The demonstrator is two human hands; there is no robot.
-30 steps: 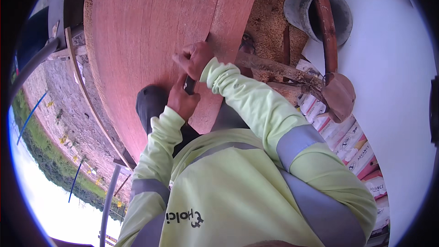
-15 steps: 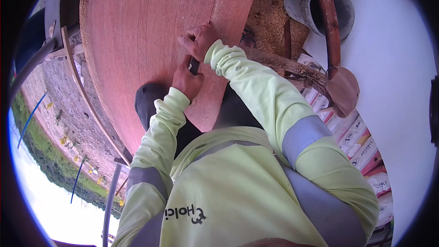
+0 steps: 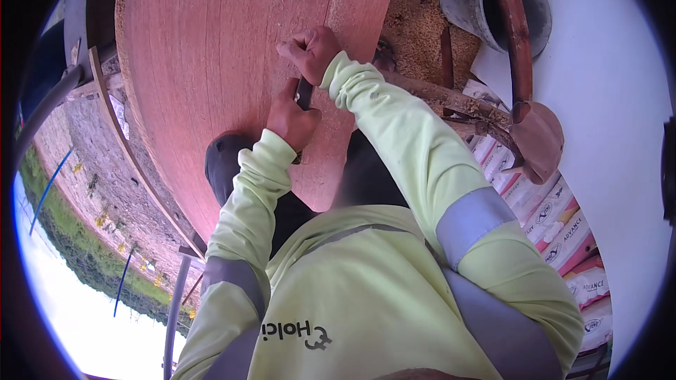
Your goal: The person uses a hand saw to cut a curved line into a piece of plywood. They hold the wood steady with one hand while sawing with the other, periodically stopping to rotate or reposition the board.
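Both hands are over a wide reddish wooden board [image 3: 204,56] with fine sawdust on it. My left hand [image 3: 293,119] is closed around a narrow dark tool [image 3: 303,94]. Its far part shows between thumb and fingers, and a small dark end pokes out below the palm. What kind of tool it is, I cannot make out. Just beyond, my right hand [image 3: 318,52] is curled with thumb and fingers pinched together, close to the tool's far end. Whatever lies inside that grip is hidden.
Sawdust covers the ground right of the board, where a grey bucket [image 3: 454,3] lies behind a curved reddish wooden bar [image 3: 512,28]. Printed bags [image 3: 563,229] are stacked at the right beside a white surface [image 3: 605,91]. A thin wooden strip [image 3: 130,141] runs along the left.
Both hands have moved slightly away from me and to the right. More of the dark tool shows between them now. The whole view has shifted a little.
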